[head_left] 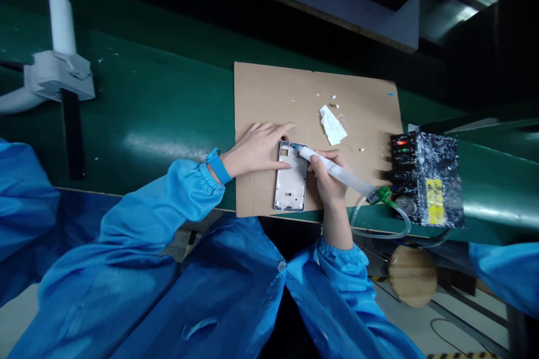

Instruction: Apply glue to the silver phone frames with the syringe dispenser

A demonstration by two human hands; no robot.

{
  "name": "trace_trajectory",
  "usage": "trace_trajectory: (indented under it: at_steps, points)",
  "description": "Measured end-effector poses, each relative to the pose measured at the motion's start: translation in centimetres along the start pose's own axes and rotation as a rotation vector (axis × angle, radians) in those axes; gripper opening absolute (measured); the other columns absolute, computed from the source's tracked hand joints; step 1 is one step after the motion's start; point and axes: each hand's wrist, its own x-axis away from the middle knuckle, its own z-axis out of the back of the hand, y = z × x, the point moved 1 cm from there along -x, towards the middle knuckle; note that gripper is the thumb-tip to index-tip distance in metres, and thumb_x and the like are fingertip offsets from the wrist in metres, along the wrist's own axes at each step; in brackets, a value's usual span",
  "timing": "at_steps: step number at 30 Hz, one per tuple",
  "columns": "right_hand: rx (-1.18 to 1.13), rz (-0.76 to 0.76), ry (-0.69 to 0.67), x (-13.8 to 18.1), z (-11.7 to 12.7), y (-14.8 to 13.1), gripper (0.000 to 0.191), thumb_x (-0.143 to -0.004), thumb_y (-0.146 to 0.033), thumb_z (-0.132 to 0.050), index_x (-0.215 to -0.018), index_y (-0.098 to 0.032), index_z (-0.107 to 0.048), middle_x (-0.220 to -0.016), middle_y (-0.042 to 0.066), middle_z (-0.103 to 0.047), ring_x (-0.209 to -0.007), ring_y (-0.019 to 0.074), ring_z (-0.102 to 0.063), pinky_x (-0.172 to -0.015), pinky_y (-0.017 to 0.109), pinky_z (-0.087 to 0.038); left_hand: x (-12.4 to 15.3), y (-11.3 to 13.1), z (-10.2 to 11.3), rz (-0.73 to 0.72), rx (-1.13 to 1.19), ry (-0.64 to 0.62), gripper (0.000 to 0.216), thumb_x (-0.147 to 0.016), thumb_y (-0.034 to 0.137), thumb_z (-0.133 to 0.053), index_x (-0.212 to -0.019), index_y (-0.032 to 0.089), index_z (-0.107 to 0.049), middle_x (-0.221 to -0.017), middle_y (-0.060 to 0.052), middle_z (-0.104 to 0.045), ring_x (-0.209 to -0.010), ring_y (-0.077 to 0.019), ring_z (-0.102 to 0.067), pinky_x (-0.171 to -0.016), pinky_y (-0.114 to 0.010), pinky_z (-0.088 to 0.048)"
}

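Note:
A phone frame point(291, 182), silvery with a dark rim and small cutouts, lies on a cardboard sheet point(269, 92) near the bench's front edge. My left hand point(261, 150) holds it from the left, thumb over the frame's face and fingers by its upper left corner. Closed around a translucent white dispensing syringe point(347, 176) is my right hand point(332, 184). The syringe slants down to the left, its blue tip at the frame's top edge; whether the tip touches cannot be made out. A green cap and clear hose point(407, 224) join the syringe's rear end.
A crumpled white tissue point(332, 126) and small white scraps lie beyond my right hand. A black dispenser box point(438, 160) with a gauge stands right. At left, a grey clamp point(63, 76) holds a white tube. Blue sleeves of other people point(25, 202) show at both sides.

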Motion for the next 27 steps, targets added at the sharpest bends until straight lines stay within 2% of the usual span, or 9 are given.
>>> trace_trajectory:
  at_steps: [27]
  points:
    - [0.005,0.028,0.053,-0.09,0.10,-0.34,0.049,-0.086,-0.071,-0.087,-0.091,-0.025,-0.070,-0.067,-0.001,-0.072,-0.058,0.0183,-0.068,-0.061,0.032,-0.057,0.02,-0.05,0.00,0.006,-0.003,-0.011,0.093,-0.093,0.051,-0.085,-0.169,0.026,-0.039,-0.149,-0.010,-0.071,-0.135,-0.0341,-0.063,-0.116,-0.046,-0.039]
